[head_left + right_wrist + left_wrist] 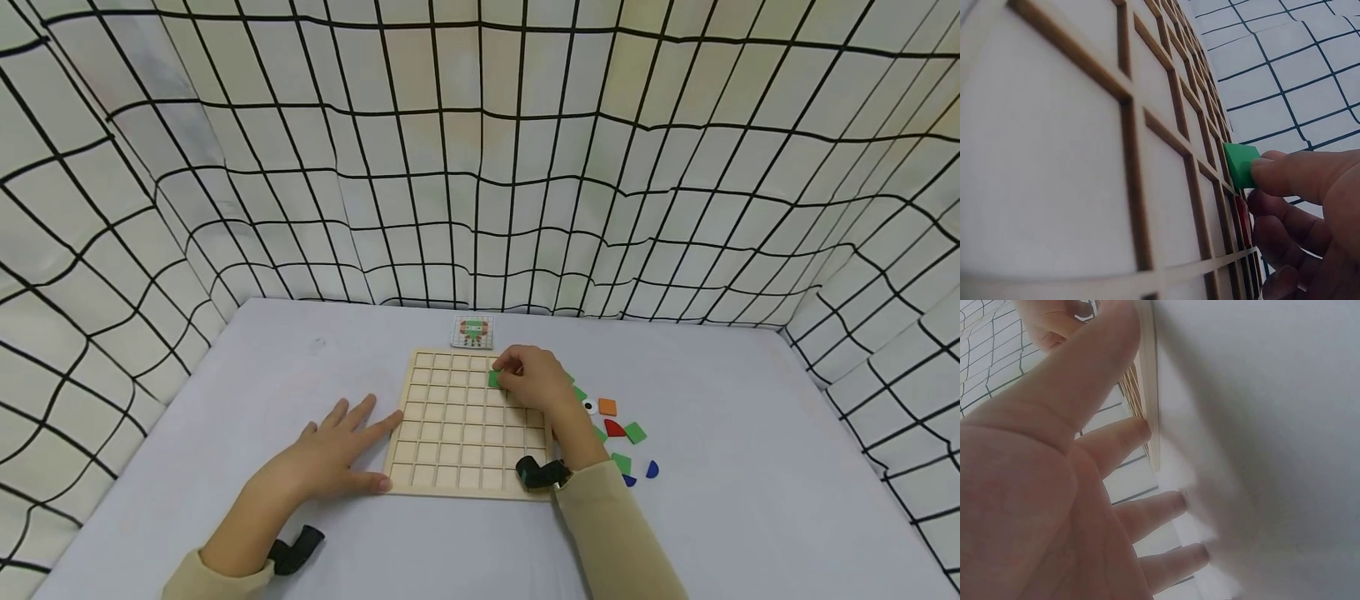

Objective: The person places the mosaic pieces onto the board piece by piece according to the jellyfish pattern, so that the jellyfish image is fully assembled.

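A wooden grid board (pixel 453 493) lies on the white table. My right hand (pixel 534 379) is over its far right part and pinches a green square tile (pixel 1241 164) between thumb and fingers. In the right wrist view the tile stands tilted against the grid's ridges. Just beside it, a red piece (pixel 1243 220) sits in a cell, partly hidden by the ridges. My left hand (pixel 322 458) is spread flat at the board's left side. Its thumb and index fingertip touch the board's edge, while the other fingers rest on the table.
Right of the board lie loose pieces: an orange square (pixel 607 407), a red quarter circle (pixel 614 428), green tiles (pixel 635 432), blue pieces (pixel 652 469) and a white one with a black dot (pixel 589 407). A pattern card (pixel 473 332) lies behind the board. Black netting (pixel 480 179) encloses the table.
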A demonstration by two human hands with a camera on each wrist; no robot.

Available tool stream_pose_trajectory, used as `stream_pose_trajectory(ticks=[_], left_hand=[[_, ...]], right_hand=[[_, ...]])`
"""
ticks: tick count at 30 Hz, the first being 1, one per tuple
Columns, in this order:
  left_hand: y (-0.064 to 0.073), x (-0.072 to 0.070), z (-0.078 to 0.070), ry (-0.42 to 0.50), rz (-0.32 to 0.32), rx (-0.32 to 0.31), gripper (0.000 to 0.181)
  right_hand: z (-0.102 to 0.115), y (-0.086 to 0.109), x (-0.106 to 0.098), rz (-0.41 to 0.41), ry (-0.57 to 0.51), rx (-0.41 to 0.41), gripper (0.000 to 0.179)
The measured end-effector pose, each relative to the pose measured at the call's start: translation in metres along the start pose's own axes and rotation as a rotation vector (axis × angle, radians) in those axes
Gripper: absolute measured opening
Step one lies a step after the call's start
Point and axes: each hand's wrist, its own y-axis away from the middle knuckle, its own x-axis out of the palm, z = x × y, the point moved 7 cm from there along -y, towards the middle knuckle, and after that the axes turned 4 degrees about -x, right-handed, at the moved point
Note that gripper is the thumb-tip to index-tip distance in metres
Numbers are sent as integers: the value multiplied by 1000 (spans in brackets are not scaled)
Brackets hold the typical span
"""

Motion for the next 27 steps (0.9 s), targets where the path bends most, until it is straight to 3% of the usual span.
stream_pose_trajectory(ticks=[17, 27], left_hand=[[1, 0, 1, 5, -6, 8, 90], [0, 1, 2, 4, -7, 7, 91]], right_hand=[[1, 1, 3, 38, 62, 13, 13], [4, 4, -1, 28, -27, -10, 20]])
